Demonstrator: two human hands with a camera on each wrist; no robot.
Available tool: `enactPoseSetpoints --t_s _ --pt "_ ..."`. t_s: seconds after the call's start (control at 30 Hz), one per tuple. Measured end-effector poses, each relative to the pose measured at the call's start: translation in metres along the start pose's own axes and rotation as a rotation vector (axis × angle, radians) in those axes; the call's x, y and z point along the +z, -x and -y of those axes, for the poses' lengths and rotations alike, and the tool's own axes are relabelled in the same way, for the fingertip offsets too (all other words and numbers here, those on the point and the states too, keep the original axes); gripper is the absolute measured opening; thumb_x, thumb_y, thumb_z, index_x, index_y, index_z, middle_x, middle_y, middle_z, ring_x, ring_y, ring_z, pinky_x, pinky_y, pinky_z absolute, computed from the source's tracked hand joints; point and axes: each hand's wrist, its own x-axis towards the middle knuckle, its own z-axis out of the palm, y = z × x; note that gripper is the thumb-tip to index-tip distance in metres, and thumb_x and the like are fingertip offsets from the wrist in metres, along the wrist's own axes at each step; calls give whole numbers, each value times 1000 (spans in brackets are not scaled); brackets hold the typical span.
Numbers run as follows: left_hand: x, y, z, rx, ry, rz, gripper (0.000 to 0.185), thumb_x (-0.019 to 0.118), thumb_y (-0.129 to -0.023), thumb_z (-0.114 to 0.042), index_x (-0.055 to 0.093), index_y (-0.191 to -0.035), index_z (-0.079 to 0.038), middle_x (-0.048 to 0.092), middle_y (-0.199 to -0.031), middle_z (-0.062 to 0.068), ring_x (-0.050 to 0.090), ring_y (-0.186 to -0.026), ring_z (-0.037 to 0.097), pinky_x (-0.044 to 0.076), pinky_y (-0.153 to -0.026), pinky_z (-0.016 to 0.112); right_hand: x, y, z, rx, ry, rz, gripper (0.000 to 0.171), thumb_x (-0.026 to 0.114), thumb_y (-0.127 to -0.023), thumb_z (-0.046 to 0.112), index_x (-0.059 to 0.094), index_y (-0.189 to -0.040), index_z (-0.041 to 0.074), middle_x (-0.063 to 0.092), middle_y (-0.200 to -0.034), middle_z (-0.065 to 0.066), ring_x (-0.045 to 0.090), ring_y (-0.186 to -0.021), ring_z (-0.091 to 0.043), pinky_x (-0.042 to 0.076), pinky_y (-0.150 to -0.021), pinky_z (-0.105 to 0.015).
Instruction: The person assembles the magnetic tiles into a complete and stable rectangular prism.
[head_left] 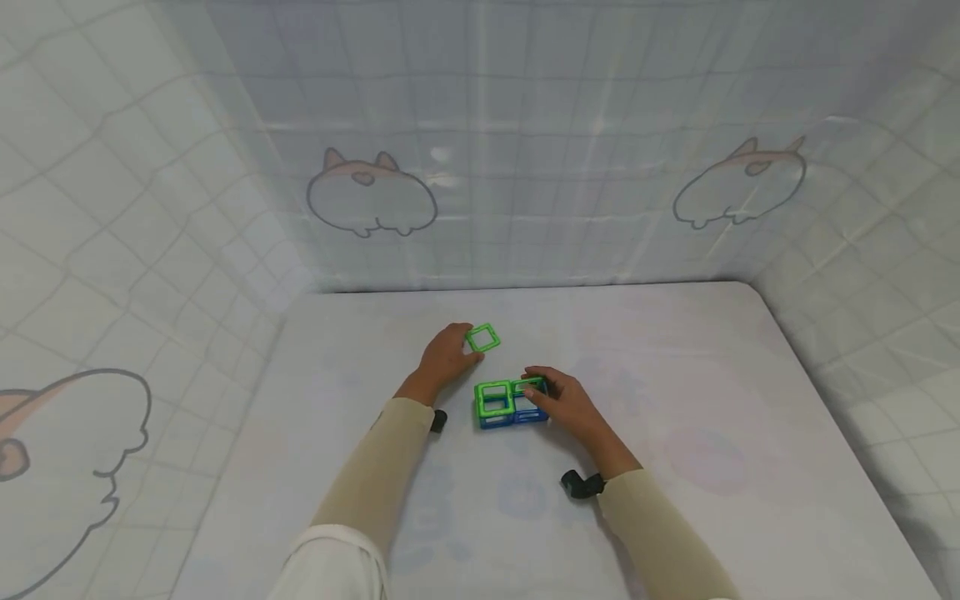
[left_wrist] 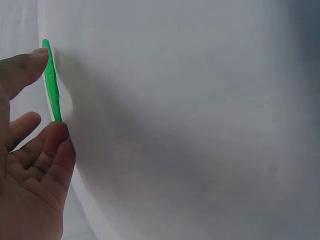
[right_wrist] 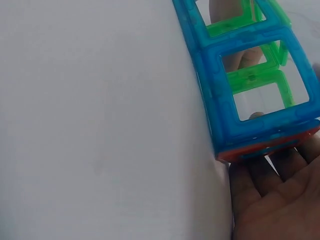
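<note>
A loose green square frame tile (head_left: 483, 337) lies on the white table (head_left: 712, 400); my left hand (head_left: 448, 357) touches its near-left edge with thumb and fingertip. In the left wrist view the green tile (left_wrist: 51, 82) shows edge-on between my thumb and a finger. A two-cell block of magnetic tiles (head_left: 510, 402), green on top and blue on the sides, stands in the middle. My right hand (head_left: 564, 402) grips its right end. In the right wrist view the tile block (right_wrist: 250, 85) shows blue and green frames with an orange-red tile at its end, against my palm.
Sheets printed with a grid and cartoon animals (head_left: 371, 196) wall off the back and both sides of the table. Black wrist-camera mounts (head_left: 579, 484) sit on both wrists.
</note>
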Motion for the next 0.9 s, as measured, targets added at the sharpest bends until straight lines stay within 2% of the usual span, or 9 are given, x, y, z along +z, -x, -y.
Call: enactPoseSetpoints --t_s 0.07,0.2,0.37,0.53,0.6,0.77,0.9 --pt "1 -3 1 18 -56 18 65 71 -93 -32 45 -147 -5 50 -147 12 46 -136 28 37 -115 42 0 2 -1 -6 -22 16 57 70 -94 36 52 -143 11 60 -138 -7 45 -139 -27 32 -117 -50" --pt "3 -8 1 41 -131 33 61 70 -94 -30 47 -145 -4 53 -143 13 51 -130 27 41 -112 41 -2 4 -4 -13 -3 24 64 76 -89 34 51 -144 13 57 -141 -5 40 -143 -26 30 -118 -49" --pt "3 -8 0 29 -151 27 58 69 -95 -31 50 -142 -3 55 -140 13 53 -127 27 42 -110 42 -7 8 -7 3 58 26 74 80 -84 39 48 -147 17 55 -144 -2 41 -142 -26 33 -117 -49" --pt "-1 -3 3 27 -98 10 58 70 -92 -31 54 -139 -1 58 -137 14 54 -125 28 43 -109 42 -14 14 -7 4 69 46 83 85 -78 43 48 -148 17 51 -148 -4 47 -138 -28 37 -115 -47" --pt "-3 0 4 29 -57 1 58 72 -91 -30 56 -137 0 59 -134 15 55 -123 29 44 -108 43 -17 16 -7 2 49 58 83 86 -77 39 48 -147 16 50 -149 -5 47 -138 -29 37 -115 -46" --pt "-6 6 7 35 23 -10 57 73 -89 -30 58 -135 1 60 -131 15 56 -122 30 45 -107 44 -23 17 -12 -11 14 90 80 87 -78 30 49 -147 16 50 -149 -6 48 -137 -29 37 -115 -46" --pt "-7 12 10 32 65 -12 57 73 -89 -31 58 -135 0 60 -131 15 56 -121 29 45 -106 43 -28 18 -15 -23 25 114 78 85 -80 29 48 -147 16 49 -150 -7 49 -136 -31 38 -113 -47"
